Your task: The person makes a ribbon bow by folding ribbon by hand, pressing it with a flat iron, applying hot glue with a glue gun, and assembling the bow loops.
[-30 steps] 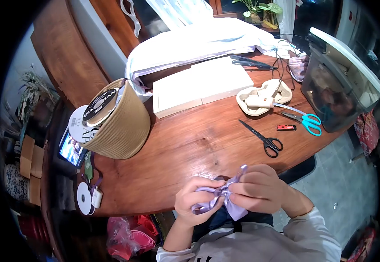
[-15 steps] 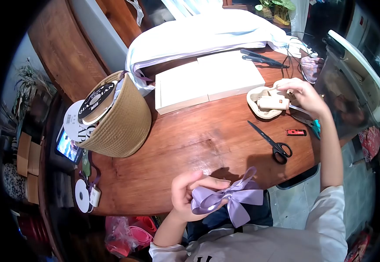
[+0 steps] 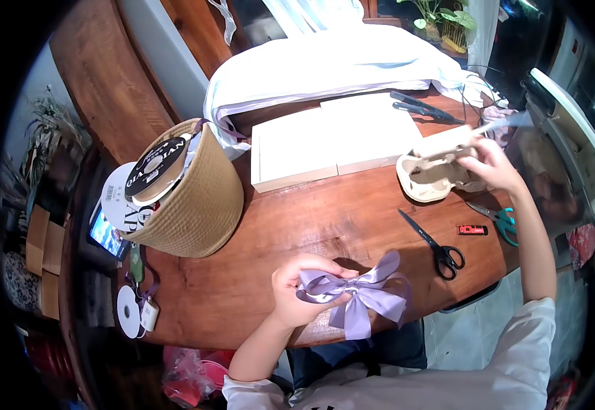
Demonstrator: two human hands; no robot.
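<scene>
Between the fingers and thumb of my left hand is a purple ribbon bow, its loops and tails spread to the right above the table's front edge. My right hand reaches across to the right and grips a cream glue gun, tilted above a beige molded tray. A glue stick juts from the gun's back end, blurred. Nearer me lie black scissors, a small red and black item and teal-handled scissors, partly hidden by my right forearm.
A woven basket with ribbon spools stands at the left, near a phone and a white spool. White boxes, a black flat iron and white cloth lie behind. A plastic bin stands right.
My right hand has left the bow, reached over to the tray and lifted the glue gun. My left hand still has the bow. The camera view has shifted slightly.
</scene>
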